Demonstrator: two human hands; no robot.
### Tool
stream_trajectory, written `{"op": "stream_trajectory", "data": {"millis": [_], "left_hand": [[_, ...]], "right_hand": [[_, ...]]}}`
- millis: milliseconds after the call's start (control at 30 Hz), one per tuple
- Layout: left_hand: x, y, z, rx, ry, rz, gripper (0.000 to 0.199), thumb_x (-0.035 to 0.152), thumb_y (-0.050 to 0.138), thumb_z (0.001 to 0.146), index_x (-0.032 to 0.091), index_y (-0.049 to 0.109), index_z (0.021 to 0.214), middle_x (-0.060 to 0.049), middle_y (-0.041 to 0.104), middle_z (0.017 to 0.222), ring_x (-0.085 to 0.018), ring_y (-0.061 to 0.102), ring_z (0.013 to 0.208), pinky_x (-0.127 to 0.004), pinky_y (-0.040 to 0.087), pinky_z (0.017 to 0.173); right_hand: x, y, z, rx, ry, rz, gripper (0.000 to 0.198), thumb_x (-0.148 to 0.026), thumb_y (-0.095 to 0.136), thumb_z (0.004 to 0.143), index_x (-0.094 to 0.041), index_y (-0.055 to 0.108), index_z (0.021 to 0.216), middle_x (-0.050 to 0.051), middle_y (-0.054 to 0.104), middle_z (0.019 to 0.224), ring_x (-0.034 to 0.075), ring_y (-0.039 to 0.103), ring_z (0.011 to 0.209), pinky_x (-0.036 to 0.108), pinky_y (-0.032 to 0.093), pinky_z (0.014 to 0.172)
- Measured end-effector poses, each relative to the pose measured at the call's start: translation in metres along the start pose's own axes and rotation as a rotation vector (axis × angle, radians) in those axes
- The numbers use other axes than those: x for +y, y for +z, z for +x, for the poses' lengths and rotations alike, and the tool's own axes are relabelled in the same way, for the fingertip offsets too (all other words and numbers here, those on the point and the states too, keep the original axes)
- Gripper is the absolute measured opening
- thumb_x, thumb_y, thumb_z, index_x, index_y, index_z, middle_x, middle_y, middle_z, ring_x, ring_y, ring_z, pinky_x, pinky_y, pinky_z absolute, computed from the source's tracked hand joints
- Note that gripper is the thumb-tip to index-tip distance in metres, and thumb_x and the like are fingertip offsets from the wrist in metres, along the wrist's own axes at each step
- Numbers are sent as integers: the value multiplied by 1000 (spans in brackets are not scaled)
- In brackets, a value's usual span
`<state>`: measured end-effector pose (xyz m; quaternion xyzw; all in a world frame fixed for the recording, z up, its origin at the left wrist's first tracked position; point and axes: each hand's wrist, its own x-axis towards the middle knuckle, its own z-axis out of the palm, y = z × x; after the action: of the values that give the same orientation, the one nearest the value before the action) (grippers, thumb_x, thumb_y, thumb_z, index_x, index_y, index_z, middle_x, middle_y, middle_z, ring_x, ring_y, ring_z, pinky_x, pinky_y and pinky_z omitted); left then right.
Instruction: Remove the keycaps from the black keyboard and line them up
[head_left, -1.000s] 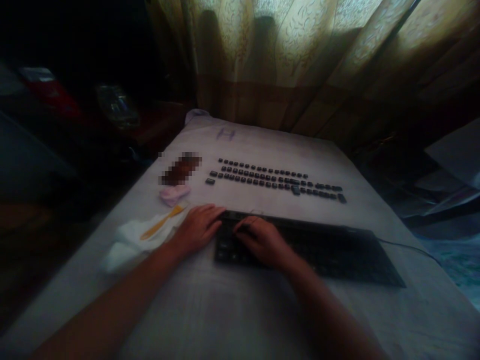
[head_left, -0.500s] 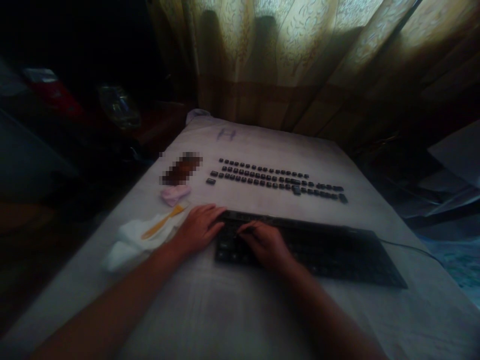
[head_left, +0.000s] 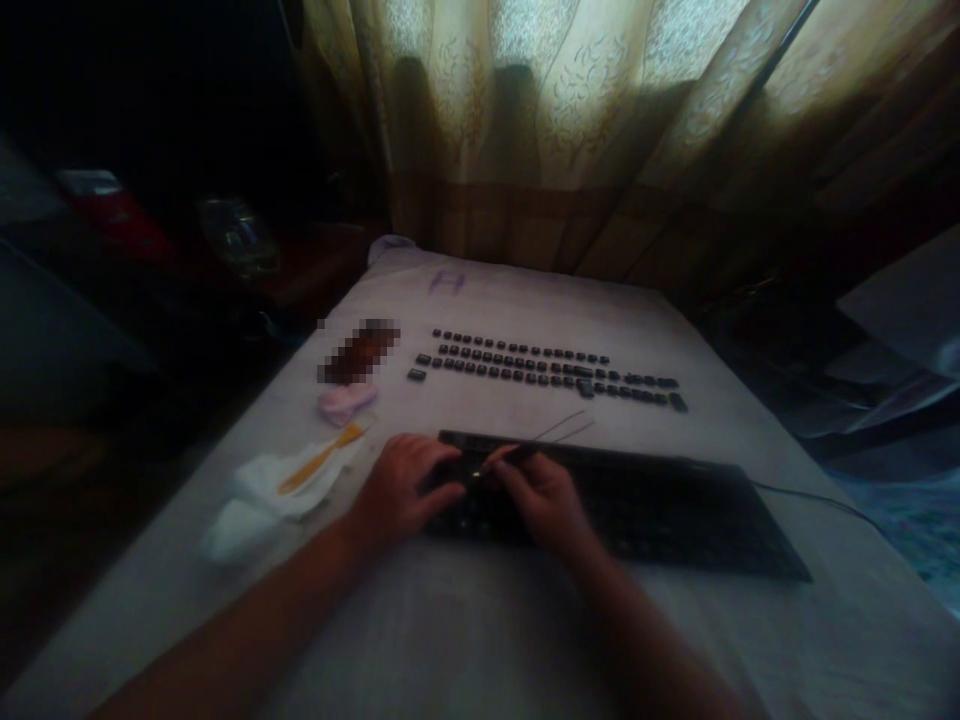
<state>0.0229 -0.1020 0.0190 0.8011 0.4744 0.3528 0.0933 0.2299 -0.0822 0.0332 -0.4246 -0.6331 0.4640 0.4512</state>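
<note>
A black keyboard (head_left: 675, 520) lies across the white-covered table in front of me. My left hand (head_left: 409, 485) is at its left end, thumb and fingers apart and curved, holding nothing that I can see. Over the left part of the keys, my right hand (head_left: 536, 490) is closed on what looks like a keycap puller (head_left: 521, 453), with a dark handle. Two thin wire prongs stick out beyond the fingers towards the upper right. A small shiny tip shows on the keyboard side, between the hands. Beyond the keyboard, loose black keycaps (head_left: 517, 366) lie in rows.
Left of the keyboard are a white cloth (head_left: 251, 510) with a yellow-handled brush (head_left: 319, 460) and a crumpled pink cloth (head_left: 346, 402). A blurred-out brown item (head_left: 360, 350) lies behind them. The keyboard's cable (head_left: 817, 492) runs off right. A curtain (head_left: 525, 130) hangs beyond the table.
My left thumb and fingers have spread apart and bent more. My right hand has turned the tool, so its wire prongs now show pointing up and right. The view has tilted slightly upward.
</note>
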Motion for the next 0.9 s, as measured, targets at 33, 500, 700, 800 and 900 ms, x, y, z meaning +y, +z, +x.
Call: {"op": "stream_trajectory", "data": {"millis": [33,500,700,800,900], "left_hand": [[4,1,0,-16,10,-26,34,46,60,86,20,62,109,-8,70,101,-24,62,95,-41,45,88],[9,6,-2,-65,-197,-235,14,27,63,81,21,68,92,-3,70,87,-19,64,82,-33,49,77],[7,1,-1,-5,-296,-278,26,26,59,82,24,67,107,-3,71,95,-18,64,88,-33,50,84],[1,-2,0,53,-377,-316,23,29,58,82,23,70,101,-4,71,98,-20,65,93,-34,50,87],[-2,-1,2,73,-487,-404,25,31,59,80,21,69,100,-6,72,100,-22,66,94,-35,51,85]], "right_hand": [[-1,2,-1,-8,-21,-14,17,-35,60,82,-21,69,80,2,69,71,18,65,66,29,54,65],[-2,11,-6,44,-252,-71,14,-22,58,86,-25,71,88,3,72,87,20,67,84,35,54,79],[3,2,-5,207,-200,-126,11,-23,57,85,-21,68,88,4,71,86,19,66,82,31,52,76],[3,-3,-5,213,-135,-139,14,-25,52,86,-20,65,87,4,70,86,19,64,81,29,50,73],[1,-4,-5,154,-88,-152,16,-25,46,86,-20,60,82,2,66,75,17,61,70,26,47,65]]}}
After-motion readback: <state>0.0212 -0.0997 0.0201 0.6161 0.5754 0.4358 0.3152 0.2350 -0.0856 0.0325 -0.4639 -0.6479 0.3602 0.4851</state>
